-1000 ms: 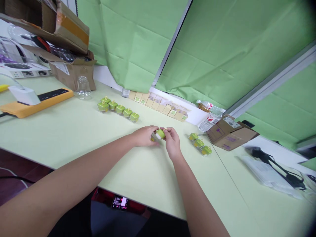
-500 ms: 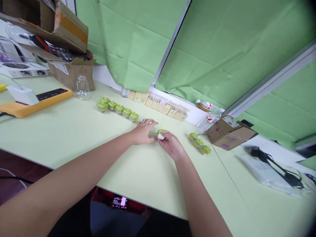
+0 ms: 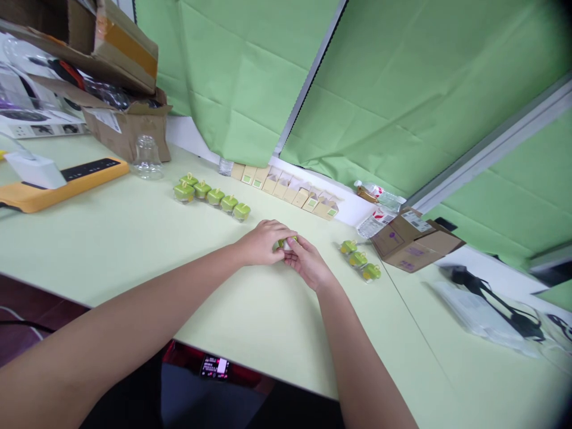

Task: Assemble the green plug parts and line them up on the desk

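Observation:
My left hand (image 3: pixel 264 243) and my right hand (image 3: pixel 306 260) meet over the middle of the table, fingers curled round one small item. Between them shows a bit of a green lid (image 3: pixel 288 241) with something white at it. The clear cup that was at my left fingers is now mostly hidden by them. Left of my hands stands a row of small clear containers with green looped lids (image 3: pixel 215 196). To the right, three more green-lidded containers (image 3: pixel 358 259) stand in a slanting line, with yellow inside.
A row of small cardboard boxes (image 3: pixel 286 189) lines the wall. Plastic bottles (image 3: pixel 376 221) and a carton (image 3: pixel 415 238) are at the back right. An orange power strip (image 3: pixel 96 177) and a clear jar (image 3: pixel 148 158) are at left. A black cable (image 3: pixel 500 304) lies far right.
My hands have come together: the clear cup at my left hand and the green lid with the white piece in my right hand now meet. The view has shifted slightly.

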A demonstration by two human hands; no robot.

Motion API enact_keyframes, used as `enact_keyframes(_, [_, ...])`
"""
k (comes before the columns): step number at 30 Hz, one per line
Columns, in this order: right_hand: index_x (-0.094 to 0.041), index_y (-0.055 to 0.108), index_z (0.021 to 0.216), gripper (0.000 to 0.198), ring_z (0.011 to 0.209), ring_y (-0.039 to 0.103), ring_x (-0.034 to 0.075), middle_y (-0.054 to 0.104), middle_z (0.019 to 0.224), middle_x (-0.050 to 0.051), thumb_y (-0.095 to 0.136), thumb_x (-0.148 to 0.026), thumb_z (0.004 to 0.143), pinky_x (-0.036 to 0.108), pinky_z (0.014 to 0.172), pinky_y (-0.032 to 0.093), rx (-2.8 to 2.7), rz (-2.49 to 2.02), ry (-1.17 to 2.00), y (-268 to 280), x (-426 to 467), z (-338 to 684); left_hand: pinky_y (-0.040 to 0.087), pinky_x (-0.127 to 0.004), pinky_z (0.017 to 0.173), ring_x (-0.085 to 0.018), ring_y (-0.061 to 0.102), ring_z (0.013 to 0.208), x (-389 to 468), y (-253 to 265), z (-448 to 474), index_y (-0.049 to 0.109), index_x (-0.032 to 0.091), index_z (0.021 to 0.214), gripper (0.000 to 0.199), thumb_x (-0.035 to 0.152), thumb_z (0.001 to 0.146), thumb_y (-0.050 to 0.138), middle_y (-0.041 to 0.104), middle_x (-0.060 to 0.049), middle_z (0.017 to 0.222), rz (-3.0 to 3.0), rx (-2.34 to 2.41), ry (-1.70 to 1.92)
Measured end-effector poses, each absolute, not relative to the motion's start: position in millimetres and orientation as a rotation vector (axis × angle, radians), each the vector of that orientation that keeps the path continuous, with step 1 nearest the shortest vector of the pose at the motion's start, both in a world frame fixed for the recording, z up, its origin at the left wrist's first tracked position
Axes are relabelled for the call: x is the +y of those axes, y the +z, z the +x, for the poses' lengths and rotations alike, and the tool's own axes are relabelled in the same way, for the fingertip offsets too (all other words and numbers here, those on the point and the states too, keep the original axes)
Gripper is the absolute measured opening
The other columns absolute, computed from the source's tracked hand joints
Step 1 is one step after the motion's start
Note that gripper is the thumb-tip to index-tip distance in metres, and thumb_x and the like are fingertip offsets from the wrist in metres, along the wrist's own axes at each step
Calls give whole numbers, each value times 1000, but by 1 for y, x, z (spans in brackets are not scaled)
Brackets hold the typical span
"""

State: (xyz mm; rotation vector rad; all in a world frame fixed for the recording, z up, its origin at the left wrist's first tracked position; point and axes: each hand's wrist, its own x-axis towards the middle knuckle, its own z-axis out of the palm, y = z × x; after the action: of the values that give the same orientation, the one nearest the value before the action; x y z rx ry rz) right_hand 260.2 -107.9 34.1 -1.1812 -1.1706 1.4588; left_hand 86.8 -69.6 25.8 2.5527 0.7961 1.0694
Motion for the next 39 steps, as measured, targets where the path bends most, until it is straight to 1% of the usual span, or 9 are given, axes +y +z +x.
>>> enact_keyframes(8, [-20,68,89,29,68,61,13,67,75,-1,79,-39,69,26,66,48,-1097,-1205,1319,39,-108,252,38,-41,103,-23,54,118,-66,27,93,63,26,127,49,13,82,51,67,-4,122,2568,810,1115])
enact_keyframes(13, [-18,67,82,21,57,55,12,64,65,-1,69,-34,70,25,56,44,-1045,-1265,1244,35,-105,250,39,-40,105,-23,53,119,-68,28,92,63,26,129,52,12,80,52,66,-4,122,2533,763,1112])
enact_keyframes(19, [-19,63,73,15,48,47,12,55,53,-3,60,-32,69,26,47,40,-1187,-1415,1113,31,-102,253,43,-37,102,-23,55,113,-72,31,86,63,26,128,50,20,78,61,63,-6,119,2447,692,1066])
enact_keyframes(23, [-19,61,71,15,48,47,13,52,52,-3,55,-33,70,26,45,39,-1248,-1398,1130,31,-103,255,47,-34,96,-22,57,110,-74,32,83,61,24,126,53,13,74,58,59,-7,119,2375,662,1027])
enact_keyframes(26, [-19,62,74,16,50,44,12,52,57,-3,55,-33,70,25,43,38,-1292,-1375,1159,32,-103,257,48,-34,93,-23,58,108,-76,33,81,60,22,120,50,13,70,59,59,-7,116,2372,667,1009])
enact_keyframes(30, [-19,66,92,30,50,38,11,51,61,-4,55,-34,69,26,45,40,-1265,-1223,1255,34,-104,259,49,-32,82,-21,60,98,-74,31,81,57,21,111,39,18,72,62,59,-6,113,2355,738,1029])
enact_keyframes(33, [-20,65,101,37,50,38,12,49,60,-5,54,-37,71,26,47,41,-1194,-1191,1260,37,-103,261,47,-31,82,-20,60,98,-70,29,83,55,20,107,32,22,76,62,60,-6,112,2335,770,1120])
enact_keyframes(35, [-21,64,99,35,52,40,13,49,61,-4,54,-40,72,27,49,41,-1202,-1290,1149,38,-102,264,47,-31,83,-20,60,98,-67,27,83,54,20,107,31,24,77,62,60,-6,111,2327,806,1169])
enact_keyframes(39, [-24,62,93,29,64,51,16,57,71,-2,62,-42,71,28,59,43,-1361,-1605,645,35,-101,272,47,-31,77,-19,60,92,-65,26,82,50,21,111,37,23,76,60,61,-4,107,2304,894,1178])
